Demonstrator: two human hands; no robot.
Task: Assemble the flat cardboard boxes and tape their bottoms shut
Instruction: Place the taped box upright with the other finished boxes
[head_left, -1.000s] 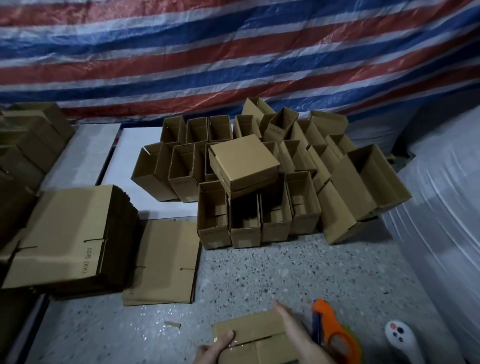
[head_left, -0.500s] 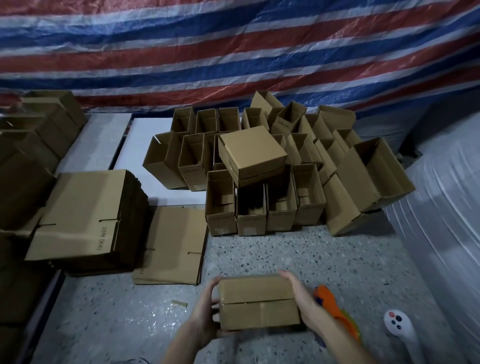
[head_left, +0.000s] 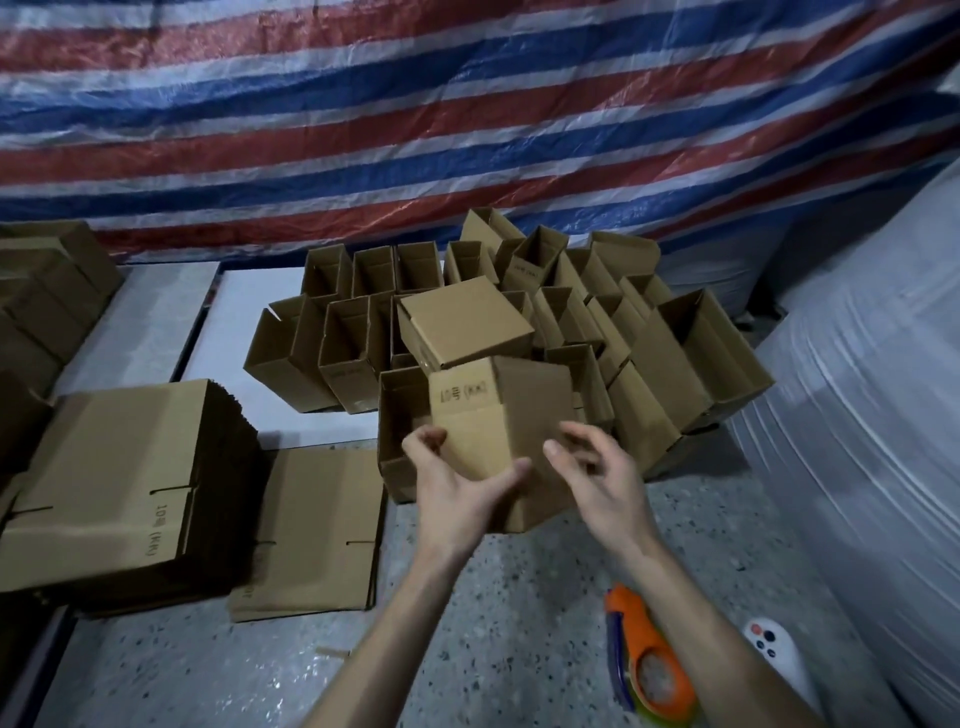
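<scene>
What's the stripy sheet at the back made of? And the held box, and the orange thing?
The stripy sheet looks like woven plastic tarp: shiny and crinkled. The box looks like plain brown cardboard, matte, with creased folds. The orange tape dispenser seems smooth hard plastic, slightly glossy.

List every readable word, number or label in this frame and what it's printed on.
"10호 (KK)": side of the cardboard box that the left hand holds.
"10호 (KK)": top sheet of the tall flat cardboard stack.
Too blurred to read: small prints on the assembled boxes behind, and the cut-off print on the lower flat stack.
</scene>
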